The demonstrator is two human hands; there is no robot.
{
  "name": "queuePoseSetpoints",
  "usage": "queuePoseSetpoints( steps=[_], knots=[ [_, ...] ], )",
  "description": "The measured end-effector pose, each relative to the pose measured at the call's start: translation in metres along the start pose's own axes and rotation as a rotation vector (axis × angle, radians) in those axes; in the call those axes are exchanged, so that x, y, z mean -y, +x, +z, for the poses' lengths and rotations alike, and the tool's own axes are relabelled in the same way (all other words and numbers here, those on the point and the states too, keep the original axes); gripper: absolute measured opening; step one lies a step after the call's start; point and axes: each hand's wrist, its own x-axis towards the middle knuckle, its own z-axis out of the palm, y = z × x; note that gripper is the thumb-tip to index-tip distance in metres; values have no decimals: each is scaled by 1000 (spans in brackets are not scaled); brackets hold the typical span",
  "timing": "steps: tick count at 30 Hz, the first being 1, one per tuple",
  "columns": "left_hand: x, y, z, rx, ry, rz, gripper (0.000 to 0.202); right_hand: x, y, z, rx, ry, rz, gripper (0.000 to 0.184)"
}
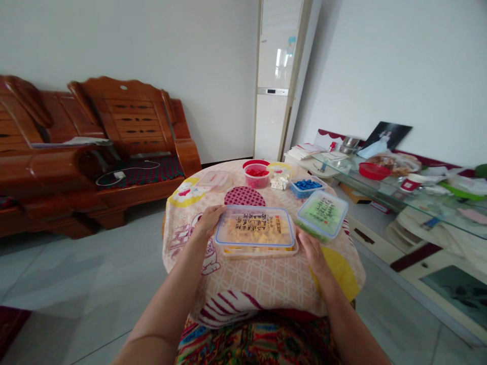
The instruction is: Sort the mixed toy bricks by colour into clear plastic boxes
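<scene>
The round table, draped in a patterned cloth, carries a lidded clear box of yellow pieces near its front edge. The left hand and right hand grip its two ends. A green-filled box sits just beside it.

A cloth-covered round table carries a yellow-filled box; green box; red bowl; blue tub.

In the centre of the frame, the box holds yellow pieces under a clear lid with blue rim and black writing; the tub right of it shows green. The bowl above is red, and the cloth is beige lattice with yellow and maroon circles.
</scene>
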Motion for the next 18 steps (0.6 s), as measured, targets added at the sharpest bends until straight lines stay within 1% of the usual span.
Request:
queuePoseSetpoints(
  steps=[2,3,6,8,10,15,18],
  knots=[
    [7,-2,1,70,-58,-14,25,4,-1,1,-4,-10,-1,53],
    [10,-2,1,71,-68,10,25,6,-2,2,-10,-15,6,53],
    [18,-6,0,-74,60,178,26,9,-4,4,-36,0,47,51],
    [22,-9,1,-147,122,248,27,8,-5,5,-63,49,80,50],
    [24,-11,5,-170,111,256,32,4,-5,6,-103,93,99,51],
    [29,-11,15,-147,56,202,43,-10,-3,4,-213,71,123,59],
    [32,-12,15,-115,56,222,46,-12,-4,1,-207,29,117,58]
  ],
)
